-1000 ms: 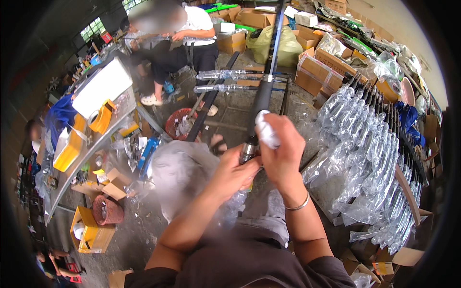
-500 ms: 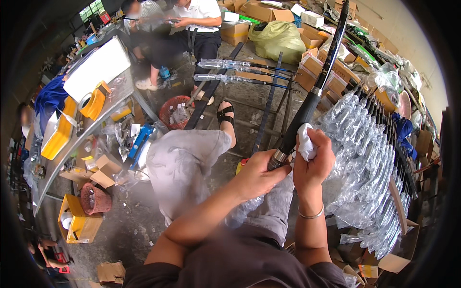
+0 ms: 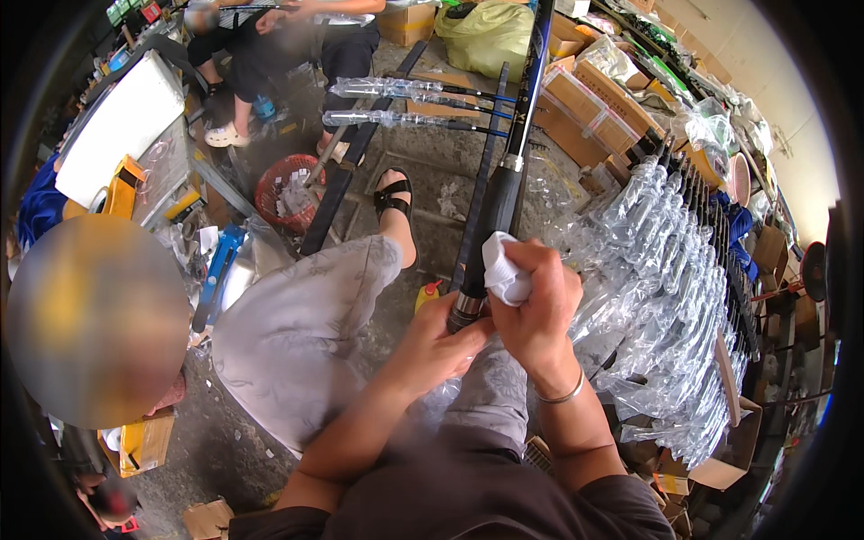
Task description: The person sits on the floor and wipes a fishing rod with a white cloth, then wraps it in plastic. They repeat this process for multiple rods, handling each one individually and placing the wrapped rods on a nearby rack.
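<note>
A long black rod [image 3: 506,184] rises from my lap and leans away toward the top of the view. My left hand [image 3: 438,341] grips its lower end just below a metal ring. My right hand [image 3: 538,310] holds a small white cloth [image 3: 502,267] pressed against the rod's shaft just above the left hand. My knees in light grey trousers [image 3: 297,333] sit below, with one sandalled foot [image 3: 394,200] on the concrete floor.
A large rack of rods in clear plastic sleeves [image 3: 670,270] stands on the right. Two sleeved rods [image 3: 405,103] lie on the floor ahead. A red basket [image 3: 286,191], cardboard boxes [image 3: 585,103], a yellow-green sack [image 3: 490,36] and seated people [image 3: 270,36] are beyond.
The rod has swung back from leaning right to nearly straight ahead. Both hands stayed on it, the cloth hand sitting slightly lower on the shaft.
</note>
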A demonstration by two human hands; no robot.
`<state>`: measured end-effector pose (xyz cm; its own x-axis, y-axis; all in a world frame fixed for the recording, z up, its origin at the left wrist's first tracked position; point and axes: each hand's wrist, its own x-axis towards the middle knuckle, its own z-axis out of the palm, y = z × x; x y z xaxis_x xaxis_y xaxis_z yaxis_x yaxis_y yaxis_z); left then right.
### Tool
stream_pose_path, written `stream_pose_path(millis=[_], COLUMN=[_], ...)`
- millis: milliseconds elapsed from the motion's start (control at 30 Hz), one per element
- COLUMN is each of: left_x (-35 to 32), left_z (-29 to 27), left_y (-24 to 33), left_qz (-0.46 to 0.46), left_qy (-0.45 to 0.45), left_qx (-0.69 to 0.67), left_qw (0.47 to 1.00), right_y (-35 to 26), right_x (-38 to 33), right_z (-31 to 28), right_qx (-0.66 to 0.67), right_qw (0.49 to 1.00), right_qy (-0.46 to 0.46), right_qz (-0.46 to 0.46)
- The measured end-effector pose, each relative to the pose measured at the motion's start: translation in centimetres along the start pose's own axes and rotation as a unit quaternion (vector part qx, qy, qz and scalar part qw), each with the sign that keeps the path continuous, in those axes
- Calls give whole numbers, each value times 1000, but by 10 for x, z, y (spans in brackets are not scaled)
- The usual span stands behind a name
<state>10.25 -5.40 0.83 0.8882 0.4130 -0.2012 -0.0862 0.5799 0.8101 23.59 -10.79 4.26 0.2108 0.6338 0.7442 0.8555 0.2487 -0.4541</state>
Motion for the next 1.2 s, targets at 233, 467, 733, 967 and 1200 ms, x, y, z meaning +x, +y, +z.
stream_pose_path(millis=[233,467,733,967,1200], left_x=[1,4,3,3,1], left_z=[-12,-16,-13,-18,-23], left_y=[-3,-9,-10,-8,-8], left_qz=[-13,-26,-37,-37,-48], left_qy=[16,16,-6,-4,11], left_qx=[-19,-25,-18,-38,-15], left_qw=[1000,999,999,999,999], right_y=[7,7,2,-3,-1], right_x=[5,0,0,-9,1], right_z=[7,10,1,5,7], right_qx=[-14,2,-10,12,-15], right_qw=[999,998,997,997,994], right_qy=[-38,-66,-69,-76,-106], right_qz=[-25,-18,22,31,20])
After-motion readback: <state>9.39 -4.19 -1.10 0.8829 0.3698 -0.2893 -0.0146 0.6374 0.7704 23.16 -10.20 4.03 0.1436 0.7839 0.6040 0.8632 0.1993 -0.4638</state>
